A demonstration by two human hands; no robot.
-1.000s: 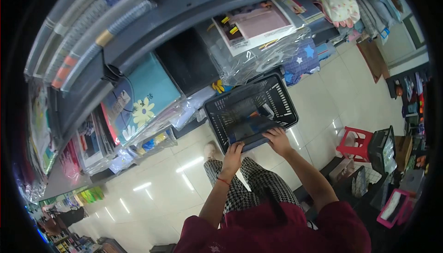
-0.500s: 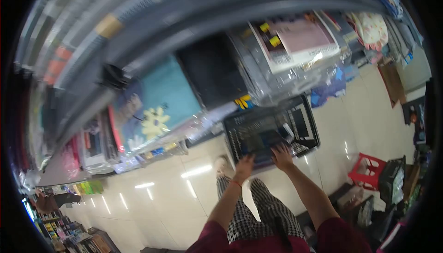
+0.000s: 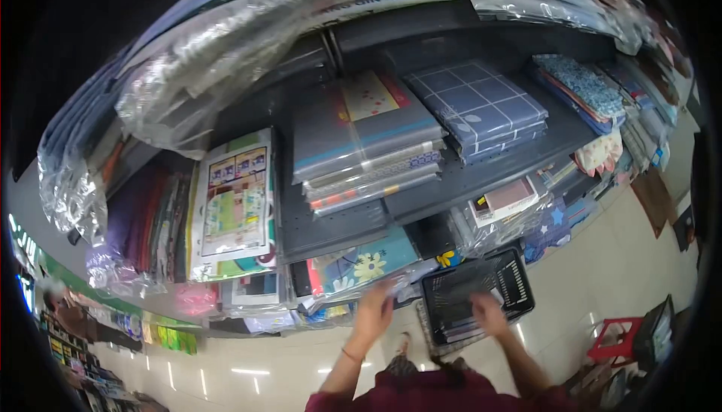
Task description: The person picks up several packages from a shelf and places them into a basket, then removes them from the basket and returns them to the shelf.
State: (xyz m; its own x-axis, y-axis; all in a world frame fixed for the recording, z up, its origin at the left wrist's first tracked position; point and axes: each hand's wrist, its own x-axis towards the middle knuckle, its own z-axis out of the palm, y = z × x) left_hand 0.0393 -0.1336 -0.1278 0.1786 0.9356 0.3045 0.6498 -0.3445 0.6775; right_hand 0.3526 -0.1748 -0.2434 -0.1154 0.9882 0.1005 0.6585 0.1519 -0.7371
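Observation:
My left hand (image 3: 373, 310) is raised in front of the lower shelf, nearest to a teal plastic-wrapped packet (image 3: 368, 265) with daisies on it. Its fingers are slightly blurred but look loosely apart, and I see nothing in them. Over the right side of a black plastic basket (image 3: 519, 308) hovers my right hand (image 3: 490, 316), smeared by motion, its fingers seemingly apart and holding nothing I can see. Inside the basket, flat dark packets (image 3: 460, 329) lie toward the near side. The basket stands on the floor against the shelf.
On the shelf above lie a grey folded stack (image 3: 361, 141), blue checked packets (image 3: 481, 104) and an upright packet with a printed picture (image 3: 237, 201). Clear plastic wrapping (image 3: 203, 89) hangs from the upper shelf. A red stool (image 3: 615, 340) stands on the right.
Both hands have lifted away from the basket's near side, the left one toward the shelf. My view has tilted up, showing more of the shelves.

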